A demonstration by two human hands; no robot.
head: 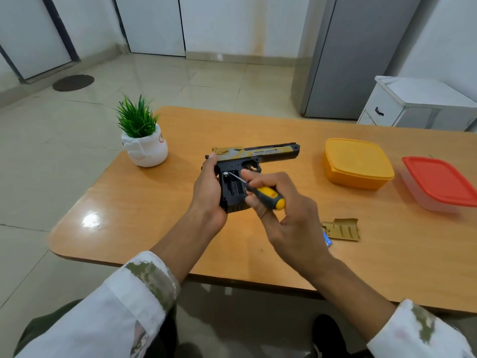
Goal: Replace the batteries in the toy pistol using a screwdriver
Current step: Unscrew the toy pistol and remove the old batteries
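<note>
Toy pistol (258, 153): held above the table (154, 215), barrel pointing right, grip downward; black frame, gold slide.
Grip cavity (233, 187): uncovered and facing the camera; a small silver piece shows at its upper left end.
Left hand (206, 192): fingers curled round the back of the grip, thumb raised against the rear of the slide.
Right hand (284, 215): fingers clamped on the screwdriver's handle.
Screwdriver (268, 196): yellow-and-black handle; thin metal shaft slanting up and left, tip at the silver piece.
Gold cover (340, 229): lies flat on the table, right of the right hand, apart from the pistol.
Blue item (327, 240): just beside the cover, partly hidden by the right hand; kind cannot be told.
Yellow box (357, 164): lid on, right of the barrel.
Red-lidded box (441, 182): near the table's right edge.
Potted plant (144, 148): white pot, far left corner.
</note>
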